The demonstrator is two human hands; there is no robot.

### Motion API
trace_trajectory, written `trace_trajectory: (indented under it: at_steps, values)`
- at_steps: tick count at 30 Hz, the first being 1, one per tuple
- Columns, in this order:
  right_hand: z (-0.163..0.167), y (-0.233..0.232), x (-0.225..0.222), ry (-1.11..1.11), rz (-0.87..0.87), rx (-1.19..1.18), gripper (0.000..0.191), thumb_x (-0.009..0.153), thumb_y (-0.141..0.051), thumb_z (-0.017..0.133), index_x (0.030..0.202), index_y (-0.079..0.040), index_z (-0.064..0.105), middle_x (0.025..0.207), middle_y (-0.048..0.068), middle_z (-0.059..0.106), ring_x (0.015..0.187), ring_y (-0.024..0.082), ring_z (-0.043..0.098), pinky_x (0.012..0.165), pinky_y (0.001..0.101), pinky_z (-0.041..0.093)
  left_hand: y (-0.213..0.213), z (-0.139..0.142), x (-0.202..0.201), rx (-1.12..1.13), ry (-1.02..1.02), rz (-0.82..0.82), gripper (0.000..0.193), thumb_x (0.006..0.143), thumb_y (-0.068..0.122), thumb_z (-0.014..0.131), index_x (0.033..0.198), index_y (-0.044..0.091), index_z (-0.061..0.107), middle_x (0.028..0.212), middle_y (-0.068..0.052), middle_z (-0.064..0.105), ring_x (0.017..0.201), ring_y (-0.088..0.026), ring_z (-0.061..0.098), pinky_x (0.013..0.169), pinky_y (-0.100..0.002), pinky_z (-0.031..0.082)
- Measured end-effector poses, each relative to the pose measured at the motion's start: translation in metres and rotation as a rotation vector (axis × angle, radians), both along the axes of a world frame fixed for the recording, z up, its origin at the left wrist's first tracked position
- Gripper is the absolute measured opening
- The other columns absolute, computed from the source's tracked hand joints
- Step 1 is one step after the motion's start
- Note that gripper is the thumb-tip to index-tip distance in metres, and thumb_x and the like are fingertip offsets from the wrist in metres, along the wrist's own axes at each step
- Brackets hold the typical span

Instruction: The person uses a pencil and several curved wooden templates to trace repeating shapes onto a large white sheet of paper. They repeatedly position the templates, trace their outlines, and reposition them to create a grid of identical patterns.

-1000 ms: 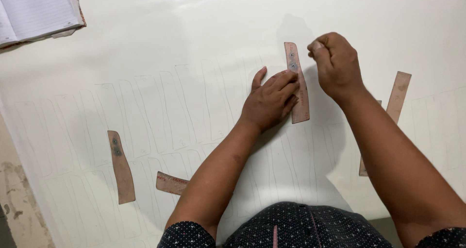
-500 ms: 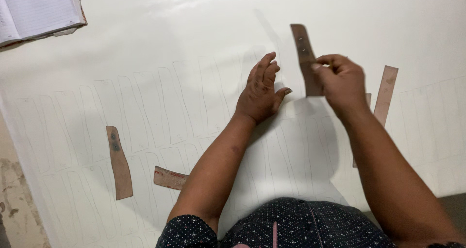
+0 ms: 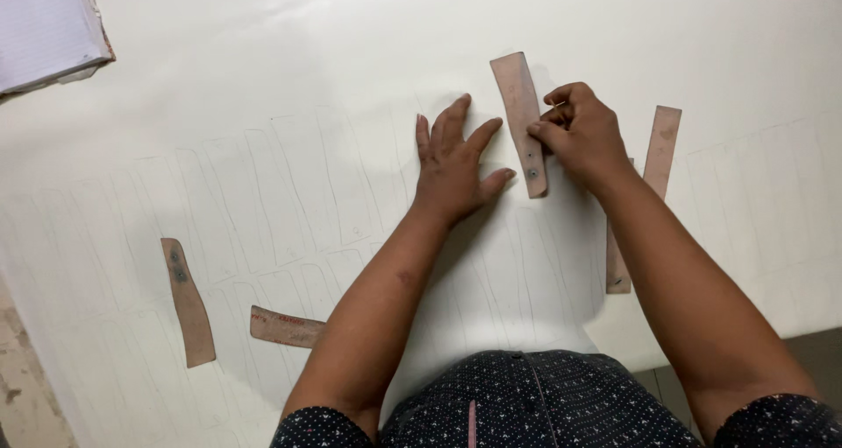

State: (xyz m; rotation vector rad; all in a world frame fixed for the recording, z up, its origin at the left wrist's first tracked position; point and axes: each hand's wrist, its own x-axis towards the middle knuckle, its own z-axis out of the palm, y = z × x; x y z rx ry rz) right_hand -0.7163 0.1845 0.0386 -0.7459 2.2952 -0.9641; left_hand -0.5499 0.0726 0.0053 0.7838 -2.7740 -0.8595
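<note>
While the right hand is gripping it, findings are reading as follows.
Template strip (image 3: 523, 123): brown, stiff, tapered, lying flat on the white sheet (image 3: 263, 79) just right of the left hand.
Right hand (image 3: 579, 132): fingers pinching the strip's right edge.
Left hand (image 3: 452, 163): lying spread and flat on the sheet.
Change: strip now sitting lower and nearer the left hand than half a second ago.
Sheet: showing faint pencilled outlines.
Other strips: one (image 3: 188, 301) lying left; another (image 3: 286, 327) partly hidden by the left forearm; a third (image 3: 660, 150) partly behind the right arm.
</note>
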Motion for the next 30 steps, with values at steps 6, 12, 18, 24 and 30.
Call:
trace_trajectory:
  at_steps: [6,12,18,24,30]
  values:
    - [-0.007,-0.001,0.002,0.061,0.014,0.020,0.042,0.088,-0.023,0.081,0.121,-0.001,0.065,0.097,0.010,0.075,0.085,0.016,0.072,0.073,0.0294,0.058,0.005,0.005,-0.005,-0.015,-0.076,0.031,0.080,0.074,0.064,0.075,0.145,0.033,0.054,0.163,-0.010,0.025,0.155,-0.027,0.014,0.125,-0.058,-0.006]
    - [-0.004,0.001,0.000,0.041,0.030,0.039,0.041,0.087,-0.025,0.082,0.117,0.000,0.066,0.096,0.010,0.075,0.084,0.016,0.073,0.073,0.0283,0.058,0.005,0.003,-0.007,-0.034,-0.051,0.031,0.081,0.071,0.066,0.078,0.142,0.033,0.057,0.162,-0.010,0.028,0.154,-0.027,0.017,0.124,-0.059,-0.005]
    - [-0.002,0.005,0.006,0.202,0.081,0.171,0.035,0.094,-0.027,0.079,0.122,-0.007,0.073,0.102,0.008,0.073,0.086,0.018,0.068,0.078,0.0331,0.055,0.005,0.003,-0.006,-0.038,-0.021,0.042,0.079,0.071,0.064,0.079,0.141,0.033,0.058,0.161,-0.009,0.030,0.153,-0.027,0.020,0.126,-0.057,-0.003]
    - [0.007,0.016,0.003,0.055,0.108,0.178,0.048,0.089,-0.021,0.077,0.136,-0.019,0.067,0.101,0.003,0.066,0.089,0.016,0.064,0.082,0.0322,0.054,0.004,0.003,-0.006,-0.033,-0.005,0.056,0.075,0.070,0.062,0.080,0.137,0.034,0.061,0.160,-0.007,0.033,0.153,-0.025,0.021,0.127,-0.057,-0.002]
    - [0.009,0.014,0.005,0.065,0.122,0.266,0.046,0.091,-0.022,0.074,0.136,-0.026,0.067,0.098,0.001,0.063,0.088,0.015,0.063,0.081,0.0327,0.054,0.005,0.002,-0.005,-0.041,0.001,0.054,0.075,0.070,0.063,0.080,0.136,0.033,0.061,0.159,-0.008,0.033,0.153,-0.026,0.022,0.126,-0.057,-0.001]
